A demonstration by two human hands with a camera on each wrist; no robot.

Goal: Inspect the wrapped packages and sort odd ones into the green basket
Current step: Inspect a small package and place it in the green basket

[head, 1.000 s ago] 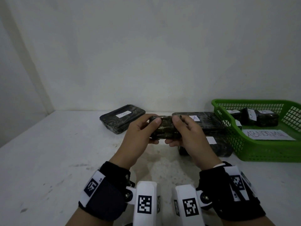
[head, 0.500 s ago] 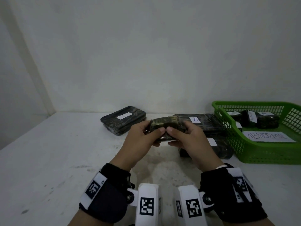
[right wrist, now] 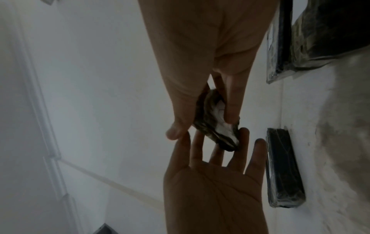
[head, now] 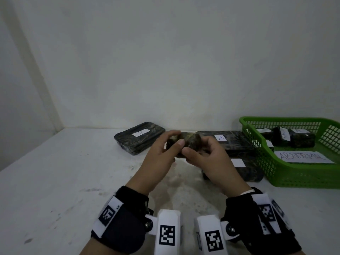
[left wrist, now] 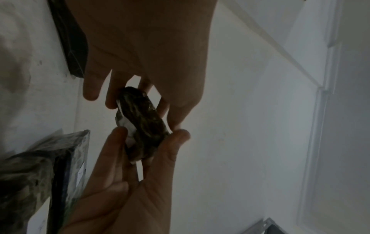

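A white table [head: 55, 181] ran to a white wall, and at its right edge sat the green basket [head: 294, 177], the largest container in sight; inside it lay a paper sheet marked "ABNORMAL" [head: 303, 157] and at least two dark wrapped packages [head: 287, 138] with white labels, bunched toward the back wall of the basket. On the table just left of the basket lay a flat wrapped package labelled A [head: 231, 142], and nearer the person another dark package with a white label [head: 246, 170], partly hidden behind the right hand; whether those two touched could not be told. Farther left, well apart from the basket, lay a package labelled B [head: 139, 137]. Above the table's middle, both hands held one small wrapped package [head: 185, 142] in the air. The left hand [head: 158, 162] gripped its left end, thumb on the near side and fingers curled around the far side. The right hand [head: 211, 162] pinched the other end, thumb tip close to the left thumb. From the right wrist view a crumpled white patch [right wrist: 222, 121] showed on the package under the right fingers [right wrist: 233, 104]. Black wrist straps [head: 121, 223] carried white tags printed with black square codes.
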